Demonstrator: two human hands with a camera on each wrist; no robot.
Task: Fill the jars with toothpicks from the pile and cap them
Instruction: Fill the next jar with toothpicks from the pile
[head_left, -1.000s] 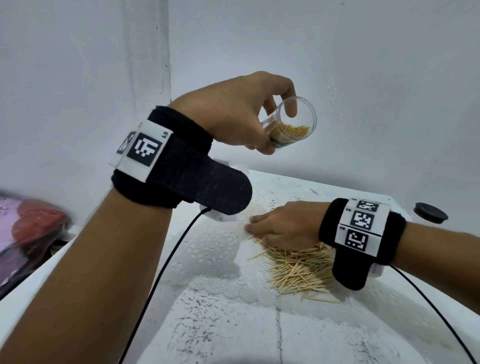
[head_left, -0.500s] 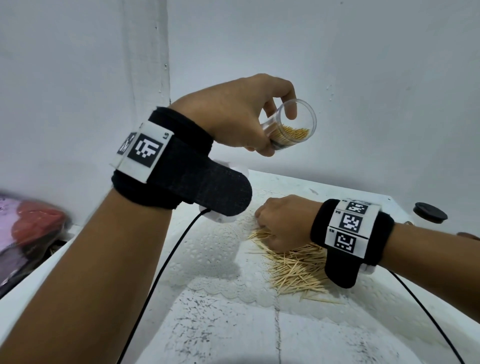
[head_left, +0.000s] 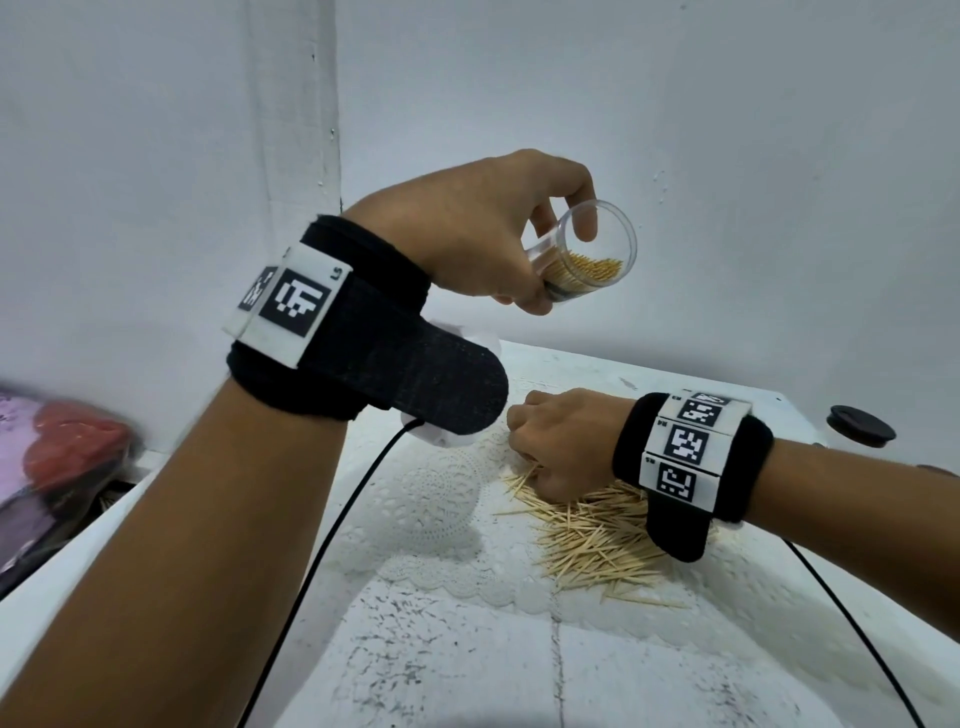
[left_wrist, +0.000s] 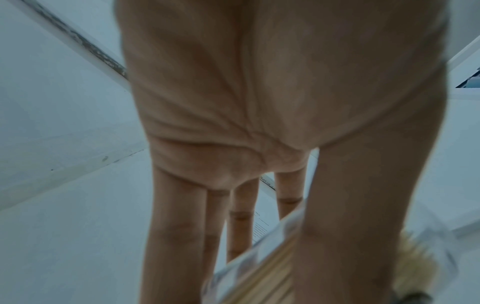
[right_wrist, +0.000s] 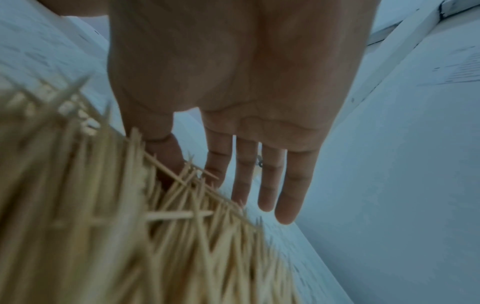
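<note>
With the left hand (head_left: 483, 228) clamped round the tilted, part-filled jar (head_left: 584, 257) above the counter (head_left: 467, 649), and the right hand (head_left: 563, 441) curled into the pile (head_left: 597, 535), loosely gathered toothpicks could spill.

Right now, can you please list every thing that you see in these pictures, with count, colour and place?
jar: one, clear plastic, uncapped, tilted in the air above the table, partly filled with toothpicks.
toothpick pile: one, pale wood, on the table under the right hand.
black cap: one, black, round, far right on the table.
lace mat: one, white, on the table left of the pile.
table: one, white, worn.
bags: blurred pink and red, left edge, beside the table.
wristbands: two, black with white coded tags, one on each wrist.
cables: two, black, one from each wristband.
left hand: raised, grips the jar.
right hand: down on the pile; head view shows fingers curled at the toothpicks, wrist view shows them nearly straight.
</note>
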